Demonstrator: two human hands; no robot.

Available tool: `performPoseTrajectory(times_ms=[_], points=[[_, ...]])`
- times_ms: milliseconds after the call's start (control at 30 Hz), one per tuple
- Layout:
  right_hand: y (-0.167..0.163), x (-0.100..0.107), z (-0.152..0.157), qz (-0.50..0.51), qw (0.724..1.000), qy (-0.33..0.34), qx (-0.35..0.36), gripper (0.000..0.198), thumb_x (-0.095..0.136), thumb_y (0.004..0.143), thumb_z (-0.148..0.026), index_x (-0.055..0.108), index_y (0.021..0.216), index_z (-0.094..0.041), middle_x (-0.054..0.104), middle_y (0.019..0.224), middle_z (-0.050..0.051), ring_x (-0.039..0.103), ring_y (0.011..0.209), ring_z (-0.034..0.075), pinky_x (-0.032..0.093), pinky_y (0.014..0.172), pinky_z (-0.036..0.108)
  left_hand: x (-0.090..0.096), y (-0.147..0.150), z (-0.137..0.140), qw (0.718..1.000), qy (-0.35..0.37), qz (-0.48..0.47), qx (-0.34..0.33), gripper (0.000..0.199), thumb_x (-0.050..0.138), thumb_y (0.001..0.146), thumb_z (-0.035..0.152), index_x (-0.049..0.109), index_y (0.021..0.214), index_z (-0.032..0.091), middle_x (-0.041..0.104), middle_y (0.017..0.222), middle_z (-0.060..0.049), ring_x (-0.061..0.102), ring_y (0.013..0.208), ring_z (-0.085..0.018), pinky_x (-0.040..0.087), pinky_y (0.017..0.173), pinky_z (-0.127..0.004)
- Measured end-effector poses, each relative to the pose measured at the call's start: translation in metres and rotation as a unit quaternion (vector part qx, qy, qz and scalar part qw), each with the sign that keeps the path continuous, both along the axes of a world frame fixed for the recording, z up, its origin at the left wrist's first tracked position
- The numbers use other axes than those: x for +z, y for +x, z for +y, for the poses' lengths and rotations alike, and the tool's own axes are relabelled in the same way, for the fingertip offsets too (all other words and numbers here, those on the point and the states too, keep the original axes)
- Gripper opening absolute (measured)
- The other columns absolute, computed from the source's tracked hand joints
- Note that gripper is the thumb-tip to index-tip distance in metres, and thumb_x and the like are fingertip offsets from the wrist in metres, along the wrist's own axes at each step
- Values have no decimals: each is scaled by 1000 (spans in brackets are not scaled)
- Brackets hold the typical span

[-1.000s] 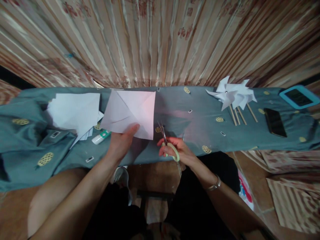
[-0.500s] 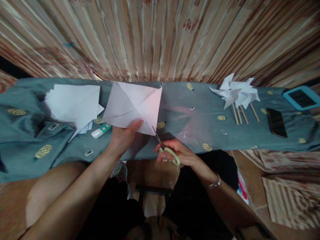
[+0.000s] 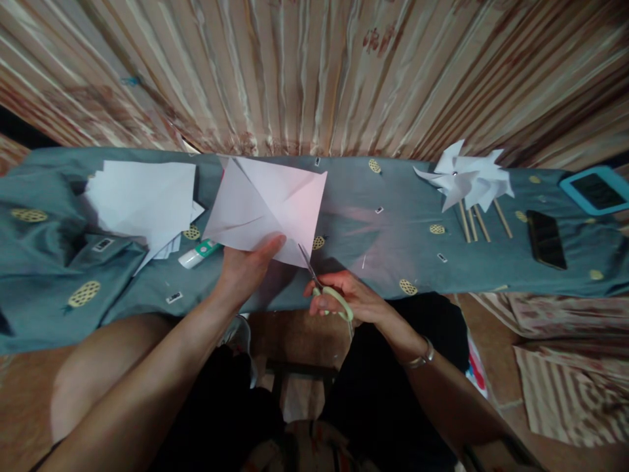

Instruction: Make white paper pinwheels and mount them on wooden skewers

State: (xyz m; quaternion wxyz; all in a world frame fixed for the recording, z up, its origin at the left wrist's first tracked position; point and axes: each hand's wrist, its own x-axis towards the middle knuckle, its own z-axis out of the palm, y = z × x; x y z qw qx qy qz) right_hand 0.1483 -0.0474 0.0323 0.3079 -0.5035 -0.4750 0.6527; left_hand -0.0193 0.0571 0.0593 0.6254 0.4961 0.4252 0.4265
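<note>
My left hand [image 3: 250,262] grips a white sheet of paper [image 3: 275,203] by its near edge, thumb on top and the fingers hidden underneath. Diagonal creases or cuts run in from the sheet's corners. In my right hand [image 3: 344,295] is a pair of scissors [image 3: 337,299] with pale green handles. Their blades reach into the sheet's near right corner, along the diagonal. Just left of my left hand lies a white and green glue stick [image 3: 199,254].
A pile of white paper [image 3: 147,196] lies at the left on the grey-green tablecloth [image 3: 373,242]. Paper pinwheels [image 3: 462,180] on wooden sticks lie at the right, beside a black phone [image 3: 546,239] and a blue-framed tablet [image 3: 597,190]. A striped curtain [image 3: 314,78] hangs behind.
The scissor blades sit slightly deeper along the diagonal at the sheet's near right corner. The sheet has shifted a little to the right; both hands keep their hold.
</note>
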Motion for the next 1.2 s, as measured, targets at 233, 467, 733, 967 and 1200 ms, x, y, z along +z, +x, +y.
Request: performPoseTrajectory(times_ms=[233,467,733,967,1200], points=[[-1,0,0,13,1000,-14,-11,47,69,72,-58,64,88,-15,67,71,2,58,60,10,44,56,21,-3,-1,-1,1000,-14,-2,7,42,79,66,27,65,105,25,73,99,0,59,112,-29,40,106,-41],[-2,-3,-1,49,998,-37,-23,47,72,70,-57,63,88,-14,64,70,0,56,59,8,43,54,19,0,-1,0,1000,9,15,-2,43,78,68,29,64,109,25,73,96,0,61,108,-28,40,105,-40],[-5,-5,-1,50,997,-41,-39,45,74,68,-55,64,85,-14,63,64,-2,54,54,7,41,50,19,-8,-3,3,1000,12,16,4,42,77,69,31,64,109,26,73,99,0,60,110,-27,39,107,-41],[-8,-5,0,64,993,-69,-67,44,80,61,-51,64,81,-15,62,58,-4,55,50,7,43,48,19,-6,-3,3,1000,17,15,9,40,77,69,28,64,108,24,73,101,-2,60,111,-27,40,106,-40],[-9,-3,1,75,989,-93,-83,43,83,58,-46,63,80,-15,64,59,-4,56,50,5,42,47,16,-5,-4,4,1000,8,15,-8,46,76,70,31,61,113,24,71,111,-1,52,124,-28,31,114,-44]])
